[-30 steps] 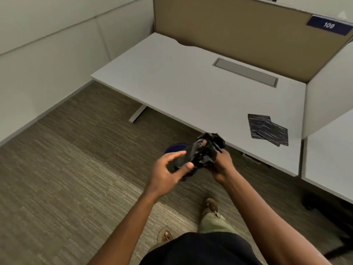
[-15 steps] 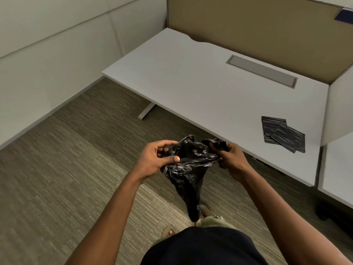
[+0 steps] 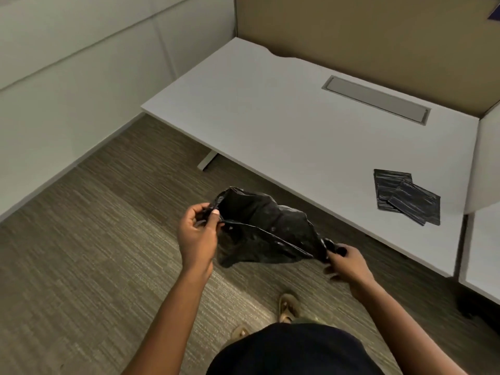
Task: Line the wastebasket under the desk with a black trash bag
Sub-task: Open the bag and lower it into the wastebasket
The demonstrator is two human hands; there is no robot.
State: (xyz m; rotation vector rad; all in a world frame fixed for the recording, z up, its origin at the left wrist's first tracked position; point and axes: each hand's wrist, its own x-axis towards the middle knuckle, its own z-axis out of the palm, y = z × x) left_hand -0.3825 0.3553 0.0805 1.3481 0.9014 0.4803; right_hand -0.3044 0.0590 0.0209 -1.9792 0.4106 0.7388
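Observation:
A black trash bag (image 3: 266, 228) is stretched out in the air between my hands, in front of the white desk (image 3: 284, 125). My left hand (image 3: 198, 234) pinches the bag's rim at its left end, where the mouth gapes a little. My right hand (image 3: 346, 262) grips the bag's other end, lower and to the right. The wastebasket is not visible in this frame.
Two folded black bags (image 3: 405, 197) lie on the desk near its right front corner. A grey cable tray lid (image 3: 376, 102) is set into the desk's back. A tan partition stands behind, carpet lies below, and my feet (image 3: 288, 307) are near the desk edge.
The bag went from a crumpled wad to a hanging bundle, and now my hands have moved apart and pulled it wide. The blue shape seen behind the bag earlier is out of sight.

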